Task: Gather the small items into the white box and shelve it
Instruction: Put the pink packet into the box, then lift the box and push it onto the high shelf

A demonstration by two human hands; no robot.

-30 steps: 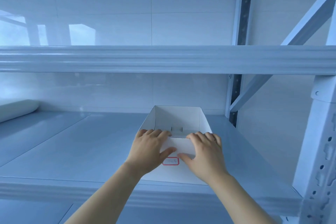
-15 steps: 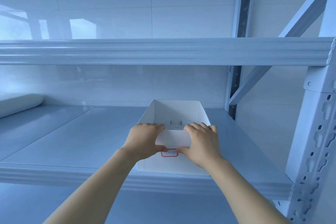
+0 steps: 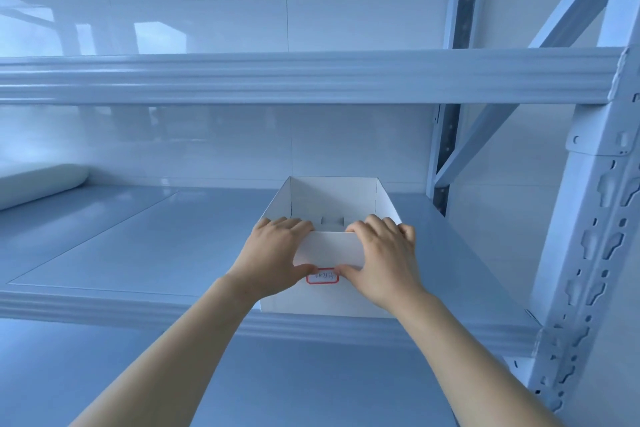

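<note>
The white box (image 3: 330, 248) stands on the middle shelf (image 3: 138, 253) of a pale metal rack, its front wall level with the shelf's front edge. A red-framed label (image 3: 322, 277) is stuck low on that wall. My left hand (image 3: 277, 253) grips the front wall's left part, fingers hooked over the rim and thumb on the outside. My right hand (image 3: 379, 260) holds the right part the same way. The box's contents are hidden below its rim.
A white roll (image 3: 41, 184) lies at the far left of the same shelf. The upper shelf beam (image 3: 311, 76) crosses overhead. The rack's perforated upright (image 3: 588, 236) stands at right, with a diagonal brace (image 3: 485, 135) behind it. A lower shelf (image 3: 277, 385) lies beneath my arms.
The view has drawn back and tilted a little, so my forearms show longer. Both hands stay on the box's front wall, now at the shelf's front edge.
</note>
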